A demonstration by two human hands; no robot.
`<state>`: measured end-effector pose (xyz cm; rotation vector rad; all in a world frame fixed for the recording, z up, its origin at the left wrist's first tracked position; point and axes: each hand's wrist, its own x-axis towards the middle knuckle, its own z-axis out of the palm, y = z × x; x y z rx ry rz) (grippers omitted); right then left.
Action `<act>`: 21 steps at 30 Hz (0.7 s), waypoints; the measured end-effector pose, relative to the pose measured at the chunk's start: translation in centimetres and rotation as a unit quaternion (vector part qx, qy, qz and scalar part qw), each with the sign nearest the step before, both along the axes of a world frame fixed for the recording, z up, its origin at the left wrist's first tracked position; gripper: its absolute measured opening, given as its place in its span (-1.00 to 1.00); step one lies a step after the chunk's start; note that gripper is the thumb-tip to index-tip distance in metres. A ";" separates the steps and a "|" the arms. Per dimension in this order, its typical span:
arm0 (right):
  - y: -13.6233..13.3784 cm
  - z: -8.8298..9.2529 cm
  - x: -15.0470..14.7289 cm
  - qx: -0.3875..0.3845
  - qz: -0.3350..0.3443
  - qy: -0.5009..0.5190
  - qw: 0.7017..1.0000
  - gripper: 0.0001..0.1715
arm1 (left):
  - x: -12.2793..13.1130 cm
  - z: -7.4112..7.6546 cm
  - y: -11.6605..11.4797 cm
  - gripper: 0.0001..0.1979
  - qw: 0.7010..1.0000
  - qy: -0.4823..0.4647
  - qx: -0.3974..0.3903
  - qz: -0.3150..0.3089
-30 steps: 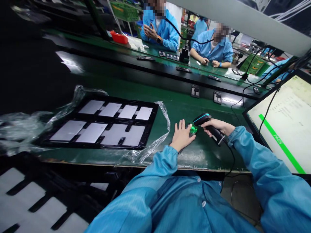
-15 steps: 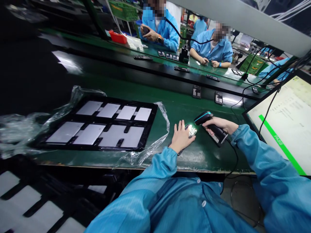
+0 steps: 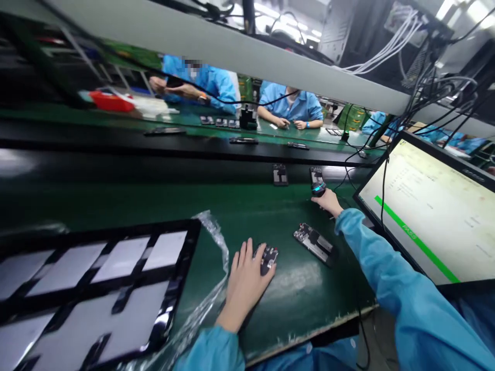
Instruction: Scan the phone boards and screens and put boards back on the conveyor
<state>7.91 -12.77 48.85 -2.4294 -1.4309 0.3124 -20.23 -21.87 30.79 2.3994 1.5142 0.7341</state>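
Blue cloth sleeves (image 3: 402, 288) reach over the near edge of a green table (image 3: 286, 304), whose front border looks worn and chipped. On the left, a black tray (image 3: 181, 273) with pale flat pieces (image 3: 166, 250) in its compartments runs out of view, and a strip of clear plastic film (image 3: 216, 232) trails along its right side. Just right of the film lies the left hand (image 3: 245, 283), palm down, its fingers stretched out and parted over an opened phone (image 3: 269, 259); only the far end of that phone, with small dark parts on it, shows between thumb and index finger, and how firmly it is pressed I cannot tell. A second phone (image 3: 315, 245), also opened, lies slantwise on the table between the two hands, touched by neither. Farther off, the right hand (image 3: 328, 201) has its fingers closed around a black scanner (image 3: 318, 189) with a bright blue strip, seen nearly end-on. Right of this arm, a tilted monitor (image 3: 433, 201) shows a green band (image 3: 417, 239) reading PASS. Two more phones (image 3: 280, 175) lie near the table's far side, one partly behind the scanner. Beyond, a dark rail (image 3: 201, 149) carries flat devices (image 3: 243, 140), and across it two people (image 3: 218, 85) in blue jackets are at another green surface (image 3: 266, 135), with a red bin (image 3: 112, 101) blurred at the left
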 end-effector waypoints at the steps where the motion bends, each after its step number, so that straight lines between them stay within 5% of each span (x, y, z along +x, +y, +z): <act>1: 1.6 -0.3 0.8 0.017 -0.030 -0.020 0.999 -0.46 | -0.5 -0.2 -0.3 -0.43 1.000 0.010 0.002 0.007; 4: 5.7 -1.5 2.3 0.031 -0.098 -0.046 0.994 -0.27 | -1.6 -0.6 -1.2 -0.42 0.999 0.042 0.008 0.019; 7: 8.3 -2.5 2.8 0.018 -0.113 -0.039 0.993 -0.37 | -2.3 -1.1 -1.9 -0.41 0.998 0.067 0.011 0.018; 11: 7.5 -2.2 3.4 0.004 -0.100 -0.051 0.994 -0.44 | -2.9 -1.4 -2.4 -0.39 0.996 0.082 0.012 0.024; 14: 2.4 -2.1 3.2 -0.017 -0.079 -0.075 0.994 -0.40 | -3.4 -1.1 -2.9 -0.37 0.997 0.078 -0.008 0.011; 21: -15.8 -5.4 0.8 -0.090 -0.027 -0.116 0.989 -0.63 | -4.4 -0.3 -3.8 -0.36 0.998 0.058 -0.031 0.004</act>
